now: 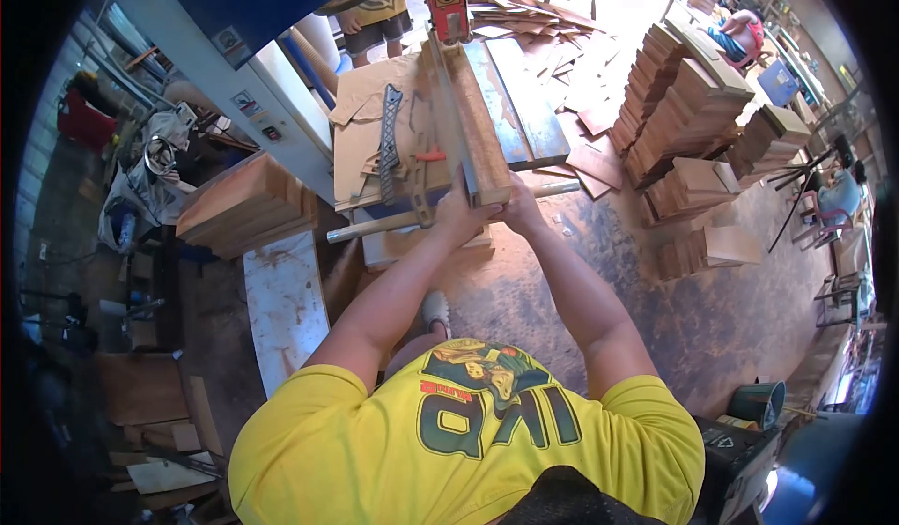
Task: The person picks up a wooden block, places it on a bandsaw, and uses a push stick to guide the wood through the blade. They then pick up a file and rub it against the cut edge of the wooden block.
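- So, the plank [483,132] is sitting on the saw table [522,94], long axis running away from the yellow shirt [365,441], far end pointing toward the red guard [448,0] and angling slightly left.
- Left hand [460,214] is gripping the near end's left side, fingers curling in.
- Right hand [521,209] is clasping its right corner, fingertips mostly hiding.

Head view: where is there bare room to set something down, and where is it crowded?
Free: floor between the right arm and the low board stack; the metal tabletop right of the held timber; the dusty pale slab below the stacked boards at left. Crowded: left of the timber, where a lattice strip and orange piece lie.
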Motion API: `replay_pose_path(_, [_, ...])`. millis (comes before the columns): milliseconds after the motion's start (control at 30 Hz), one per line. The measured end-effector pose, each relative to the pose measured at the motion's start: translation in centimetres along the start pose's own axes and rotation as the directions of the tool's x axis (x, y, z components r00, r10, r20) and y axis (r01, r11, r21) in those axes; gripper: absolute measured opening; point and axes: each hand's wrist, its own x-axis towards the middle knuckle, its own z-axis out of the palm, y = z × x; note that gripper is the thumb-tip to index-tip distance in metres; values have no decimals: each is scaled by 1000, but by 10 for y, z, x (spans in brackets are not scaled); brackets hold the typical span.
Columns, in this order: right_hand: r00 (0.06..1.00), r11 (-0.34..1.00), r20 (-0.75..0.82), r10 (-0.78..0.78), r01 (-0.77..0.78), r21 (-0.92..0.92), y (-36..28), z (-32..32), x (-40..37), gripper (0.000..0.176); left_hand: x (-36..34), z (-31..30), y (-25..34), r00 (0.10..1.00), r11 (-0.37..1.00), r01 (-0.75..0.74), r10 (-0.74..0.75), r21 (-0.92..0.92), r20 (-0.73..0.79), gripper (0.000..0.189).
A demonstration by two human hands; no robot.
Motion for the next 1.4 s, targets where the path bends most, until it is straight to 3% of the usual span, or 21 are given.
replay_pose_path(233, [999,999,36,-25,24,25,5,-2,2,83,-2,6,-1,999,999,34,-34,13,-32,111])
replay_pose_path(333, [994,993,114,-1,-12,115,-6,-10,1,77,0,3,-1,998,1000,4,-3,12,-57,110])
replay_pose_path(400, [958,933,233,165,-229,279,-18,-20,-6,70,-2,3,2,998,1000,4,-5,-6,-58,110])
replay_pose_path(433, [958,935,234,166,-228,272,-24,-25,-8,70,-2,2,5,998,1000,3,-3,-13,-61,110])
replay_pose_path(500, [972,981,182,151,-170,90,-38,-32,-13,59,-2,-1,8,998,996,54,-55,-70,-15,103])
replay_pose_path(533, [973,982,178,149,-166,85,-48,-33,-16,59,-3,-1,7,999,996,48,-49,-73,-16,103])
replay_pose_path(600, [982,980,121,146,-127,-154,-63,-35,-13,48,3,1,5,996,996,89,-89,-13,-18,104])
replay_pose_path(633, [992,986,69,106,-95,-138,-59,-30,-13,36,2,2,1,998,998,53,-55,-44,-34,105])
replay_pose_path(733, [983,956,64,172,-151,-250,-66,-31,-9,32,3,1,4,996,995,88,-89,-38,-18,105])
replay_pose_path(867, [980,954,58,188,-169,-246,-66,-33,-7,30,6,8,-9,998,998,18,-22,-57,-65,106])
replay_pose_path(1000, [986,942,83,145,-111,-318,-62,-38,-2,27,5,8,0,992,995,73,-79,-61,-99,101])
replay_pose_path(1133, [988,977,127,89,-62,-202,-43,-38,4,34,1,12,3,980,994,108,-107,-4,-168,94])
replay_pose_path(1267, [992,958,105,70,-37,-285,-42,-37,6,36,1,23,-3,962,991,136,-134,-7,-239,91])
replay_pose_path(1400, [996,955,85,14,11,-295,-34,-38,11,34,2,26,0,935,998,42,-52,-36,-350,84])
